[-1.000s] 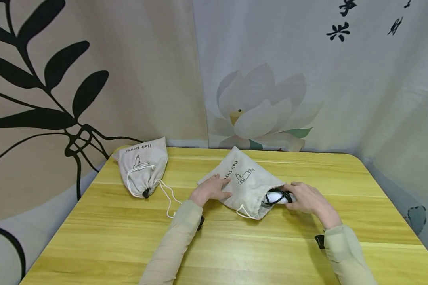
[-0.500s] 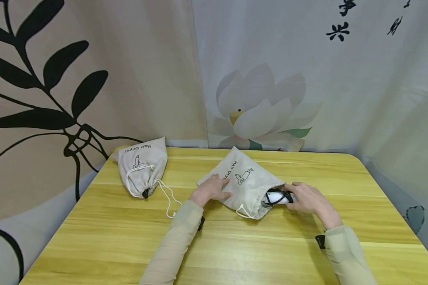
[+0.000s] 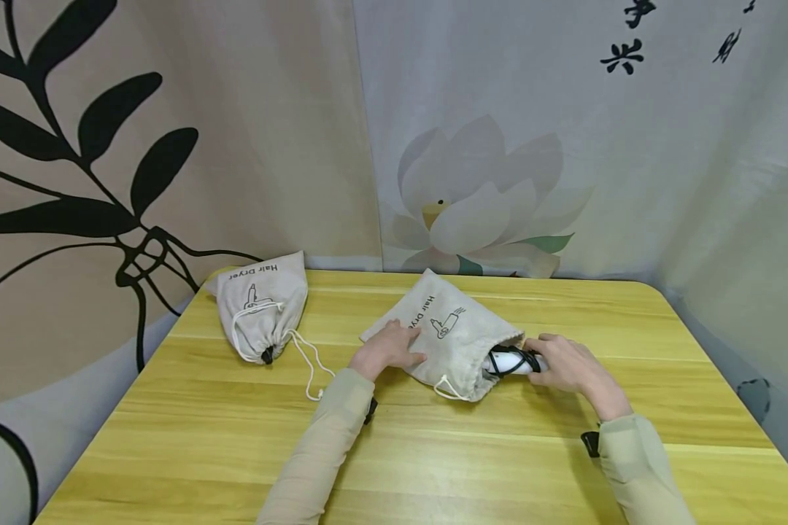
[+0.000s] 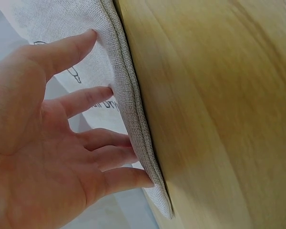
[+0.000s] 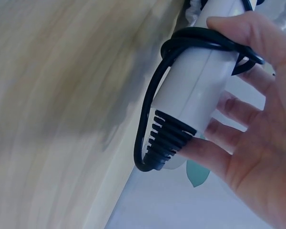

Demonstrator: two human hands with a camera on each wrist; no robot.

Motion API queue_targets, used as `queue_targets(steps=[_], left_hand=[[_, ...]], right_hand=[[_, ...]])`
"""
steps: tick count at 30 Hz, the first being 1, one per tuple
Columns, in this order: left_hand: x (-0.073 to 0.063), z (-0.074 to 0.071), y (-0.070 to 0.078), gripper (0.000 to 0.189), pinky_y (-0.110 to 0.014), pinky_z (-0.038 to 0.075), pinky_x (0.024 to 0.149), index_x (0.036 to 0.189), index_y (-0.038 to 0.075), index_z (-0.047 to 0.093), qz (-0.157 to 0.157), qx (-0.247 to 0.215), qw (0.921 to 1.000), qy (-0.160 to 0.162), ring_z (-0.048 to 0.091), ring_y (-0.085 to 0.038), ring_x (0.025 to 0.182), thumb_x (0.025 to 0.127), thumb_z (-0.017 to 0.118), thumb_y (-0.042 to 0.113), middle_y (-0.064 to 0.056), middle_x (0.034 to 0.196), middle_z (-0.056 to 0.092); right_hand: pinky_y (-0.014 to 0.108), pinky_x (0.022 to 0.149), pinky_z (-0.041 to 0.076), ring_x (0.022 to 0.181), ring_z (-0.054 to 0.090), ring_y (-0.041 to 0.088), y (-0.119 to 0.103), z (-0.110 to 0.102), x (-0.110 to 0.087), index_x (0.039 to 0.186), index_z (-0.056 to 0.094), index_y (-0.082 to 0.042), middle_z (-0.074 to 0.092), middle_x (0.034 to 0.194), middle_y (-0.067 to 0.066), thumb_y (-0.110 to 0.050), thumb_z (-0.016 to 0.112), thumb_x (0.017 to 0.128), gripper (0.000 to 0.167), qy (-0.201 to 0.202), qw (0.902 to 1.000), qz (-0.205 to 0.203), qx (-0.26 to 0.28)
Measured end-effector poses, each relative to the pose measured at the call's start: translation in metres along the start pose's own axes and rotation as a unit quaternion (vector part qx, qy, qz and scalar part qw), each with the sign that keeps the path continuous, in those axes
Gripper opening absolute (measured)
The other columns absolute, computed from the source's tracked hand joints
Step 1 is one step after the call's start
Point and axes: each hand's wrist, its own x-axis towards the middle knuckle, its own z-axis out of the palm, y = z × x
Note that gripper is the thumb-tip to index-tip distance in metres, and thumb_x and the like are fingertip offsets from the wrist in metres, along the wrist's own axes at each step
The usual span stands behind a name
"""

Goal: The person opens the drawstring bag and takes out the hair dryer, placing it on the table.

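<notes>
A light linen drawstring bag printed "Hair Dryer" lies on the table, its mouth toward the right. From that mouth sticks the white handle of a hair dryer, with its black cord looped round it; the rest is hidden inside. My right hand grips this handle, thumb on one side and fingers on the other. With fingers spread, my left hand rests its fingertips on the closed end of the bag, near the seam.
A second "Hair Dryer" bag, drawn together at its mouth, lies at the back left. Its white drawstring trails across the wooden table toward my left forearm. A printed curtain hangs behind the table.
My right hand has moved very slightly right with the hair dryer handle, and a little more of it shows at the bag's mouth. The left hand stays on the bag.
</notes>
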Motion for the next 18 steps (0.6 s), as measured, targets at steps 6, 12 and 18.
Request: queue_targets(steps=[6, 12, 18], left_hand=[[0.0004, 0.0002, 0.0004, 0.062, -0.046, 0.028, 0.116, 0.142, 0.011, 0.044, 0.001, 0.014, 0.9999, 0.005, 0.025, -0.038, 0.143, 0.089, 0.060, 0.041, -0.015, 0.146, 0.045], [0.0003, 0.0005, -0.0002, 0.064, -0.049, 0.028, 0.115, 0.144, 0.012, 0.042, -0.001, 0.017, 0.9998, 0.007, 0.024, -0.039, 0.143, 0.090, 0.060, 0.042, -0.016, 0.147, 0.043], [-0.0005, 0.0005, -0.0003, 0.064, -0.049, 0.028, 0.115, 0.144, 0.013, 0.041, -0.003, 0.017, 0.9998, 0.008, 0.024, -0.039, 0.143, 0.090, 0.059, 0.042, -0.017, 0.147, 0.042]], right_hand=[[0.032, 0.055, 0.042, 0.072, 0.055, 0.016, 0.0002, -0.0004, -0.0012, 0.107, 0.065, -0.012, 0.063, 0.094, 0.006, -0.026, 0.077, 0.075, 0.037, 0.001, 1.0000, 0.002, 0.004], [0.031, 0.054, 0.041, 0.070, 0.053, 0.015, 0.0008, -0.0008, -0.0019, 0.106, 0.065, -0.013, 0.062, 0.091, 0.004, -0.026, 0.076, 0.075, 0.036, 0.000, 1.0000, 0.006, 0.008], [0.031, 0.054, 0.040, 0.070, 0.052, 0.014, 0.0022, -0.0007, -0.0030, 0.105, 0.065, -0.014, 0.061, 0.090, 0.003, -0.026, 0.077, 0.075, 0.034, 0.000, 0.9999, 0.009, 0.009]])
